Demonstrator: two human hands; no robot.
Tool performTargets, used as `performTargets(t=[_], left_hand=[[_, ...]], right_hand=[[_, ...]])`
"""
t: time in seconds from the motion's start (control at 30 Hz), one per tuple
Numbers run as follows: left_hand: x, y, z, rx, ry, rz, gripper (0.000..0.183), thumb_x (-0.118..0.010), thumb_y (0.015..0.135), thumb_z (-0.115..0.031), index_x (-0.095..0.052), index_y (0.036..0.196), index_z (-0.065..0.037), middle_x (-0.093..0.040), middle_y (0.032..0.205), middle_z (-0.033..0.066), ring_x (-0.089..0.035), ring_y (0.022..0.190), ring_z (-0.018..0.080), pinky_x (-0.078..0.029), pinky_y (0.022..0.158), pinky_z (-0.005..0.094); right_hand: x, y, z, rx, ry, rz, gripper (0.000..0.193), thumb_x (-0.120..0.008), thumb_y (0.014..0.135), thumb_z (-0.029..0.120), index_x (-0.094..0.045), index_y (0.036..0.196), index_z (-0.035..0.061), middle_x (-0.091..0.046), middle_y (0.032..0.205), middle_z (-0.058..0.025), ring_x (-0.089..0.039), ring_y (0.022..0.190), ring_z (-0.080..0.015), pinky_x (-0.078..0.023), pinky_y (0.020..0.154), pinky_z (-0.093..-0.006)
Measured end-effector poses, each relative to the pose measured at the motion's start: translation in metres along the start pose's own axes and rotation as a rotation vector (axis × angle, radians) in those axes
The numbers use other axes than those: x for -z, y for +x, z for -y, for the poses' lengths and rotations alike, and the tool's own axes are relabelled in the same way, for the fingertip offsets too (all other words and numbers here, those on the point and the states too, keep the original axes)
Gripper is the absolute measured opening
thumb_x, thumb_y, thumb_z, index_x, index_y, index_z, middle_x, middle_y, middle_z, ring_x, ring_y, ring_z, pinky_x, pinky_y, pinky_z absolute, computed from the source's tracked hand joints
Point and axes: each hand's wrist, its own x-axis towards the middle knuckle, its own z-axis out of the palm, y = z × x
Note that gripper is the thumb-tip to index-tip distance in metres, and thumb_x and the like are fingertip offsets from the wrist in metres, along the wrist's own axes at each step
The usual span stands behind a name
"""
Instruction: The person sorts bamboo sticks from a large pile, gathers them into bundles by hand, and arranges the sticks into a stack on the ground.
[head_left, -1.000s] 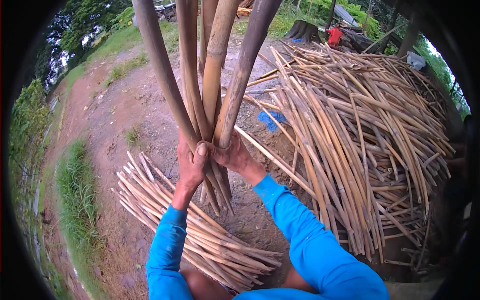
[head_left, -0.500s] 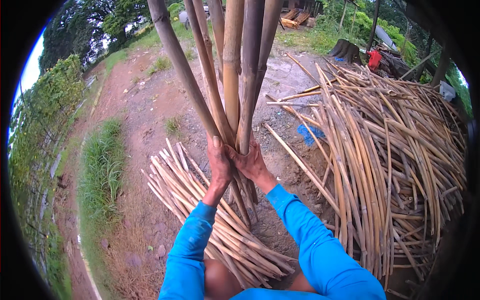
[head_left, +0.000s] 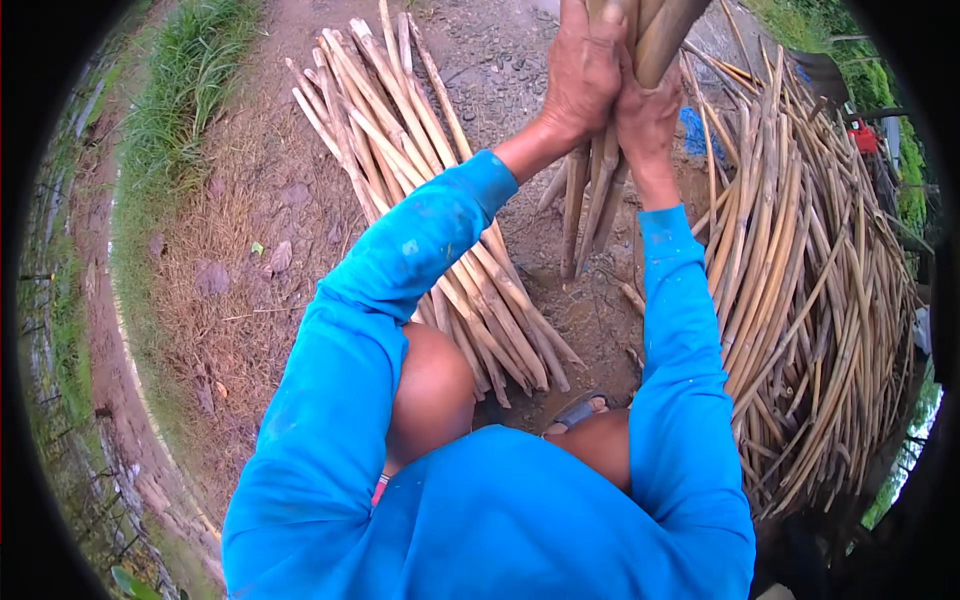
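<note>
I have both blue-sleeved arms [head_left: 420, 235] outstretched, left hand [head_left: 585, 72] and right hand [head_left: 648, 112] wrapped around a bundle of round, woody bamboo poles [head_left: 603, 178] at one o'clock; a tangled pole pile [head_left: 800, 290] bulges at three.

Both arms [head_left: 375, 300] reach forward, the left hand [head_left: 586, 72] and right hand [head_left: 650, 118] clenched close together

held pole bundle [head_left: 658, 45]: 1 | pole piles [head_left: 810, 290]: 2 | red container [head_left: 864, 138]: 1 | blue scrap [head_left: 694, 130]: 1

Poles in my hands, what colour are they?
The held poles are mostly greyish brown; the head view shows them best.
</note>
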Motion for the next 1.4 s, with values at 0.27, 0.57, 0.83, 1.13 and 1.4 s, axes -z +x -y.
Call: performTargets(t=[0.27, 0.57, 0.83, 1.13, 1.4], left_hand=[[0.046, 0.029, -0.025, 0.616, -0.738, -0.143, 0.050, -0.032, 0.110, -0.042, -0.055, 0.119, 0.002, -0.057, 0.106, 0.0112, -0.052, 0.099, 0.0206, -0.044, 0.092, 0.0359], [0.032, 0.016, 0.041, 1.010, -1.072, -0.268, 0.077, -0.028, 0.099, -0.066, -0.056, 0.128, -0.001, -0.065, 0.116, 0.0154, -0.063, 0.104, 0.0288, -0.050, 0.096, 0.0432], [0.018, -0.145, 0.086, 1.551, -1.313, -0.398, 0.075, -0.033, 0.101, -0.068, -0.052, 0.139, -0.006, -0.065, 0.123, 0.0130, -0.064, 0.109, 0.0272, -0.049, 0.100, 0.0411], [0.072, -0.171, 0.106, 2.023, -0.553, 0.339, 0.088, -0.046, 0.091, -0.076, -0.049, 0.145, -0.006, -0.053, 0.143, 0.0191, -0.051, 0.129, 0.0390, -0.040, 0.112, 0.0490], [0.103, -0.111, 0.118, 0.944, -0.303, 0.821, 0.070, -0.041, 0.101, -0.061, -0.068, 0.125, -0.001, -0.069, 0.126, 0.0144, -0.062, 0.114, 0.0257, -0.045, 0.100, 0.0391]], right_hand=[[-0.003, 0.005, 0.066, -0.096, 0.236, 0.135, 0.055, -0.073, 0.091, 0.042, -0.064, 0.122, -0.0020, -0.069, 0.111, -0.0271, -0.069, 0.106, -0.0400, -0.054, 0.089, -0.0459], [-0.034, 0.031, 0.092, -0.322, -0.274, 0.429, 0.072, -0.071, 0.084, 0.061, -0.063, 0.116, -0.0034, -0.069, 0.109, -0.0314, -0.066, 0.106, -0.0487, -0.054, 0.089, -0.0508], [-0.071, -0.080, 0.017, -0.672, -0.306, 0.674, 0.083, -0.070, 0.079, 0.067, -0.064, 0.118, -0.0050, -0.067, 0.111, -0.0372, -0.065, 0.108, -0.0507, -0.052, 0.095, -0.0534], [-0.102, -0.154, -0.054, -0.873, -0.095, 0.983, 0.112, -0.058, 0.076, 0.084, -0.052, 0.135, -0.0115, -0.055, 0.136, -0.0359, -0.054, 0.130, -0.0462, -0.043, 0.109, -0.0493], [-0.128, -0.211, -0.042, -0.757, -0.212, 1.178, 0.136, -0.046, 0.070, 0.097, -0.034, 0.150, -0.0124, -0.037, 0.153, -0.0350, -0.038, 0.144, -0.0444, -0.031, 0.119, -0.0458]])
